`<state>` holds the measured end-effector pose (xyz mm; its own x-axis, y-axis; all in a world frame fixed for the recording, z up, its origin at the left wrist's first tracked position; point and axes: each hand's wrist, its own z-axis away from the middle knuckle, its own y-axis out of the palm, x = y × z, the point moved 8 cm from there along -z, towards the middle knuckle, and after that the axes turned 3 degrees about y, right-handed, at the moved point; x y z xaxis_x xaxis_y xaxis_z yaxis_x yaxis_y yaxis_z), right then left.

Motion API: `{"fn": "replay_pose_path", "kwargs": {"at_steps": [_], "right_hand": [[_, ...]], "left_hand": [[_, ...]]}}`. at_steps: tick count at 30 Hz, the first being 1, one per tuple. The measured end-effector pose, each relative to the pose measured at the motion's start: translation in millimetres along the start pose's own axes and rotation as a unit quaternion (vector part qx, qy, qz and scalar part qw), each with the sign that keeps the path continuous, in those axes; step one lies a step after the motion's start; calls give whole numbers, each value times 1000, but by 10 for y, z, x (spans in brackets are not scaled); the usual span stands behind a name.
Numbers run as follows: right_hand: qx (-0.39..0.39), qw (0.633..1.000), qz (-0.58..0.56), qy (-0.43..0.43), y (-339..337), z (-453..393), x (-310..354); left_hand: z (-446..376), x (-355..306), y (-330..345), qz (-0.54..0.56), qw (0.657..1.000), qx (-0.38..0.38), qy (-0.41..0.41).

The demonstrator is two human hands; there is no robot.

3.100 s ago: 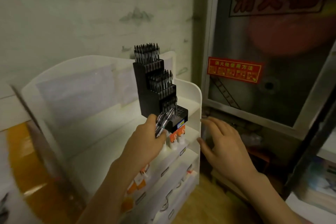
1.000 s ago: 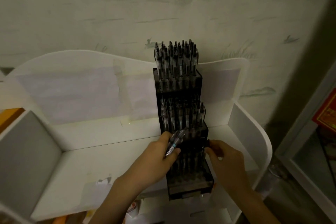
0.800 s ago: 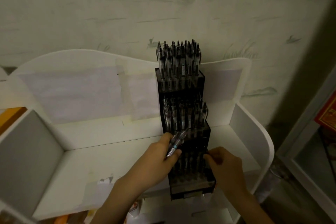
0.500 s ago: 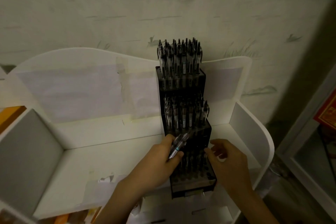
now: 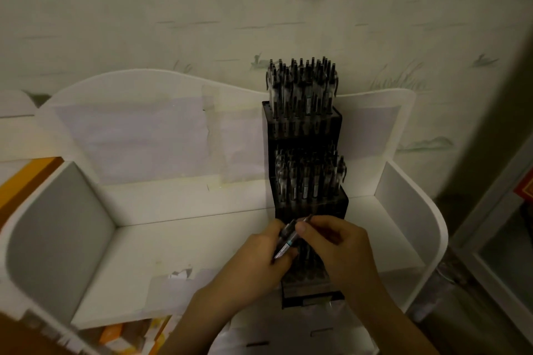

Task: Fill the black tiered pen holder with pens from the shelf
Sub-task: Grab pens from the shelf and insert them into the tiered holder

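I had the holder (image 5: pixel 308 153) standing right of centre on the white shelf (image 5: pixel 184 242), its two upper tiers packed with pens (image 5: pixel 301 86). My left hand (image 5: pixel 259 256) held a small bundle of pens (image 5: pixel 288 239) low at centre, just in front of the bottom tier. My right hand (image 5: pixel 340 248) pinched the top end of one pen in that bundle, thumb against it. The bottom tier sat mostly hidden behind both hands, so I could not tell how full it was. I judged the risks plain: pulling one pen could drag the others loose from my left grip, and in dim light I might miss a hole or nudge the tall holder over.
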<state>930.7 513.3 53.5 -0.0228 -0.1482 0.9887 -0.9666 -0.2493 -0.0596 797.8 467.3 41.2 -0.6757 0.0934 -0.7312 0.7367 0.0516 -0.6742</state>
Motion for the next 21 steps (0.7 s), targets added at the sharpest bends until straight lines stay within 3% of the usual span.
{"fn": "replay_pose_path", "kwargs": {"at_steps": [5, 8, 11, 16, 21], "right_hand": [[-49, 998, -40, 1, -90, -35, 129], [-98, 994, -31, -44, -240, -41, 306], [-89, 986, 69, -121, -190, 30, 422], [-53, 955, 230, -177, 47, 86, 157], [-32, 940, 286, -183, 180, 37, -137]], "left_hand": [[71, 110, -121, -39, 999, -14, -5], [156, 274, -173, -54, 998, -24, -32], [220, 403, -232, -58, 996, -42, -52], [250, 415, -297, -58, 995, -52, -57], [266, 399, -339, -60, 995, -53, -60]]}}
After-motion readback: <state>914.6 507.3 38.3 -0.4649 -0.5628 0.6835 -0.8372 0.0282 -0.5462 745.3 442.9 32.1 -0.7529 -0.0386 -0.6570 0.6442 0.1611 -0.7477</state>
